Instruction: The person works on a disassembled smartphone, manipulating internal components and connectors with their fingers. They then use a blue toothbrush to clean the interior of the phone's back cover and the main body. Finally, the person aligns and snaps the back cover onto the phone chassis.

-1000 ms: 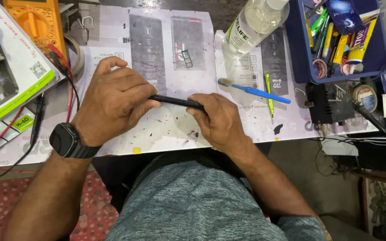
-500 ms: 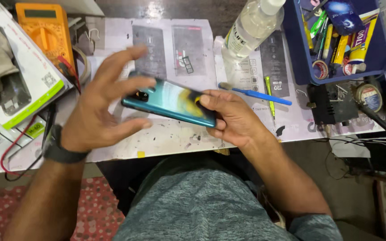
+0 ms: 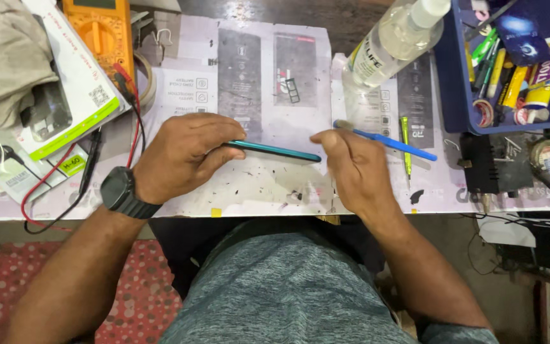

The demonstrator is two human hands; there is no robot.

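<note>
At the desk's near edge: the person sits close, grey-shirted torso under the camera, both forearms angled up and inward onto the white work mat [image 3: 262, 191].
Left hand [image 3: 183, 156]: knuckles up, wrist with a dark watch [image 3: 121, 191] resting near the mat's front edge; fingers curled over and closed on the left end of the teal phone [image 3: 275, 151], thumb underneath as far as can be told.
Phone: held edge-on to the camera, so only a thin teal line shows; it hangs just above the mat, between the two hands. Holding it on edge likely presents the side seam for inspection or work.
Right hand [image 3: 351, 169]: back of hand up, fingers bent inward beside the phone's right end, touching or nearly so. Whether it clamps the phone cannot be told; the fingertips are hidden behind the knuckles.
Just beyond the right hand: blue-handled brush [image 3: 386, 141] lying slantwise on the mat, its bristle end near the knuckles; a thin yellow-green screwdriver [image 3: 406, 143] lies beside it. Both are kept within a short reach.
Mid mat: small dark frame part [image 3: 291, 90] lies alone, apart from the hands.
Far left: orange multimeter [image 3: 100, 32], its red and black leads trailing toward the front edge; grey cloth [image 3: 4, 57] on white boxes.
Far right: clear bottle [image 3: 396, 38] lying tilted; blue tray [image 3: 453, 95] holding pens and tubes.
</note>
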